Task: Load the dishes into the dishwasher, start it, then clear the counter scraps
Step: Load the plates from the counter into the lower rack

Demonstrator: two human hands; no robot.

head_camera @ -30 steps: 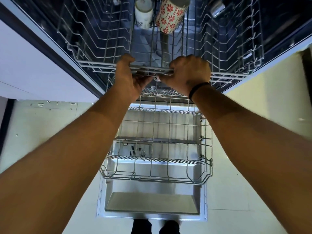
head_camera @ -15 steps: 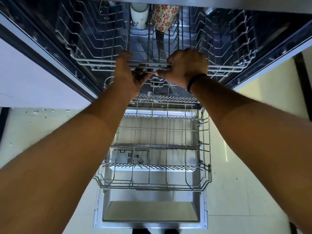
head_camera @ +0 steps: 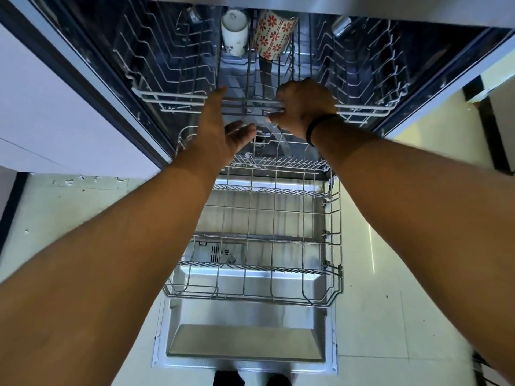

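Upper rack (head_camera: 172,97): white wire basket, drawn partly out of the dishwasher.
White mug (head_camera: 234,33): stands at the back of the upper rack, small floral print.
Patterned mug (head_camera: 271,34): red flowers on white, just beside the white mug, to its right.
Right hand (head_camera: 305,105): fingers curled over the upper rack's front rail; dark band at the wrist.
Left hand (head_camera: 220,129): fingers straight, palm turned up, fingertips against the same rail.
Lower rack (head_camera: 333,235): grey wire basket pulled out over the open door, nothing in it.
Door (head_camera: 245,344): steel inner face, lying flat; detergent compartment visible through the rack.
Floor (head_camera: 390,316): pale tiles.
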